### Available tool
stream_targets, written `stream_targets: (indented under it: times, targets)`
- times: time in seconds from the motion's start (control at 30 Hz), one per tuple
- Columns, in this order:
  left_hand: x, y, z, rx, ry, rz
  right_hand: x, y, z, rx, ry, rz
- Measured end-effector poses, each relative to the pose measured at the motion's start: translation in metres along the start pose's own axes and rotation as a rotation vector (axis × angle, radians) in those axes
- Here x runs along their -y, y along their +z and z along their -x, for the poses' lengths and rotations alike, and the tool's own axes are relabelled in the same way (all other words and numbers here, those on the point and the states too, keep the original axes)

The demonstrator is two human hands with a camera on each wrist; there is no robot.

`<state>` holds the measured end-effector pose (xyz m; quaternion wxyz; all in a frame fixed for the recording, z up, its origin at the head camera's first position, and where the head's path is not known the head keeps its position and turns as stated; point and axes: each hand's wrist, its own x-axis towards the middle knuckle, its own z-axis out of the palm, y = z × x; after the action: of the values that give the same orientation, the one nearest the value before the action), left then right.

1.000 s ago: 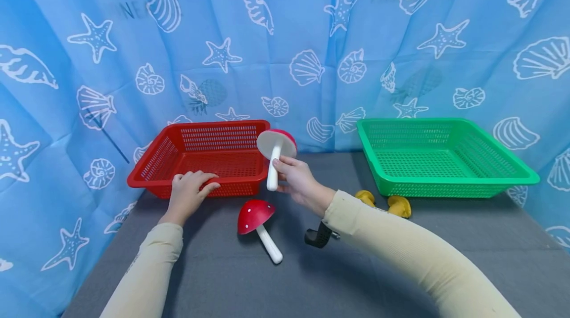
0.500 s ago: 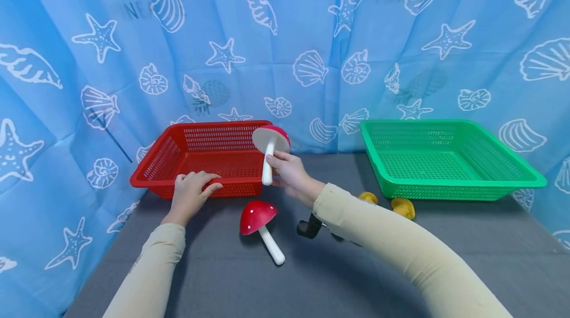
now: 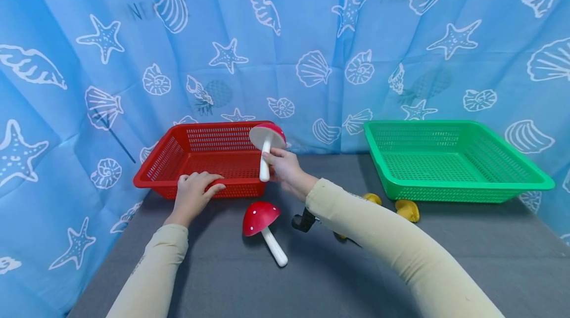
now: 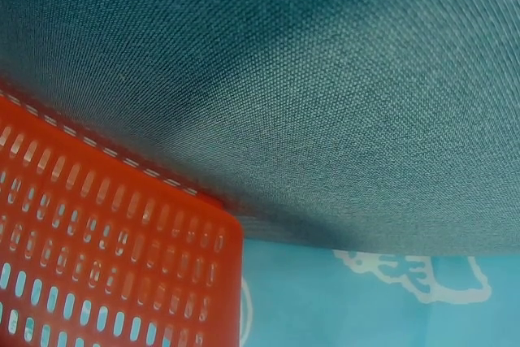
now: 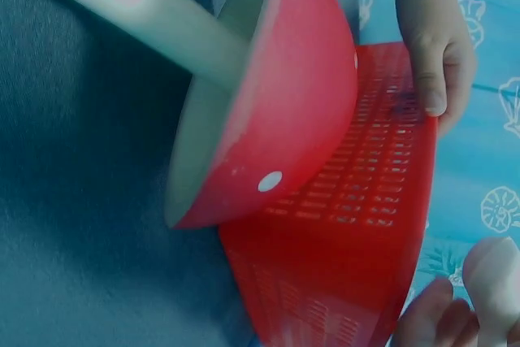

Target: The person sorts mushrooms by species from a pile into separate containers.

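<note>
My left hand [image 3: 196,194] grips the near rim of the red basket [image 3: 245,180], thumb on the outer side and fingers over the edge. In the right wrist view that left hand [image 5: 443,67] shows at the rim too. My right hand [image 3: 287,169] pinches the white stem of a toy mushroom [image 3: 265,159], its red cap up and tilted, raised beside the basket's right end. A second red-capped mushroom [image 3: 260,219] with white spots lies on the table before the basket. It fills much of the right wrist view, cap [image 5: 284,111] overlapping the basket wall.
A green basket [image 3: 445,179] stands at the right. Near its front lie yellow mushrooms [image 3: 407,210], partly hidden by my right sleeve. A black device [image 3: 304,220] hangs below my right wrist. A blue shell-print curtain [image 3: 285,61] closes off the back of the grey table [image 3: 213,278].
My right hand has carried the held mushroom leftward, closer over the red basket's right end. The left hand keeps its place on the rim, and the head view has shifted slightly.
</note>
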<state>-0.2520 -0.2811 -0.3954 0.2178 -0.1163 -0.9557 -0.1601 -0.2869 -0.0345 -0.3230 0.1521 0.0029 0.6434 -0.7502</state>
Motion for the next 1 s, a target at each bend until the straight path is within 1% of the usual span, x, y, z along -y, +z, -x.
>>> stream_targets:
  times: [0.2,0.57,0.8,1.0]
  targets:
    - [0.0,-0.001,-0.001,0.0,0.004,-0.004,0.003,0.004,-0.008,0.028,0.026,0.025]
    - [-0.001,0.001,-0.002,-0.01,0.025,-0.018,0.004,0.009,-0.027,-0.004,0.03,0.056]
    - [-0.002,-0.001,-0.002,0.003,0.009,-0.013,0.004,0.013,-0.035,-0.026,0.041,0.061]
    - [-0.002,-0.001,-0.001,0.01,-0.009,-0.012,0.004,0.019,-0.044,-0.039,0.038,0.11]
